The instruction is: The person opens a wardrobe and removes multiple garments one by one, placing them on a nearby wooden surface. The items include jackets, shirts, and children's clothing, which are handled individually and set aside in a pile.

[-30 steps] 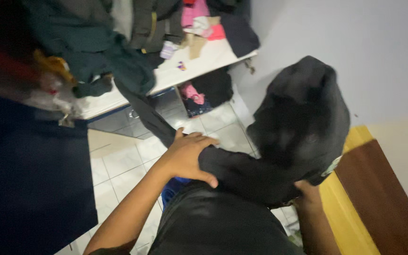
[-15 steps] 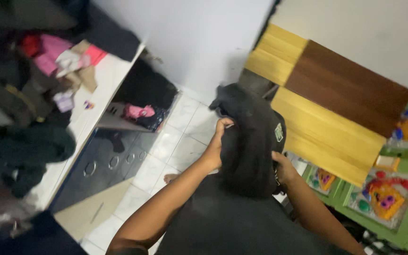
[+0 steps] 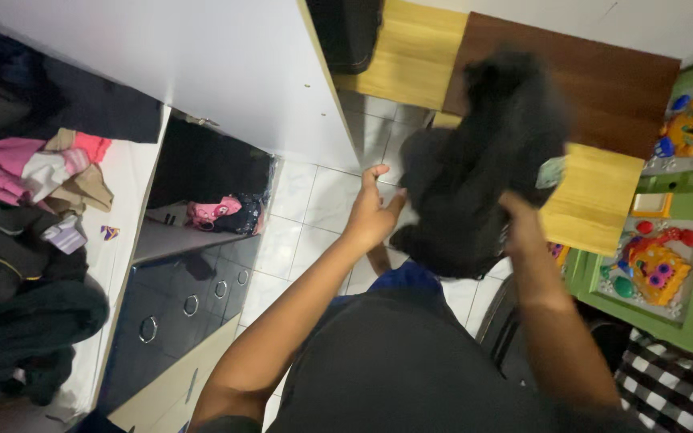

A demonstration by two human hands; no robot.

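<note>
Black soft garment (image 3: 483, 160) bunches in right hand (image 3: 519, 220) fingers; left hand (image 3: 372, 216) fingers spread beside it.

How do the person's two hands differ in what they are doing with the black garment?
The right hand grips the black garment and holds it up; the left hand is open, fingers spread, beside its edge. The right hand is partly hidden by cloth; the left hand shows fully. Both are raised above the tiled floor.

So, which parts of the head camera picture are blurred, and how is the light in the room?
In the head view, the black garment and the right hand under it are smeared by motion; the left hand, open beside the garment, is a little sharper. The light is dim and soft, the drawers show faint reflections, and the clothes pile at left is dark.
</note>
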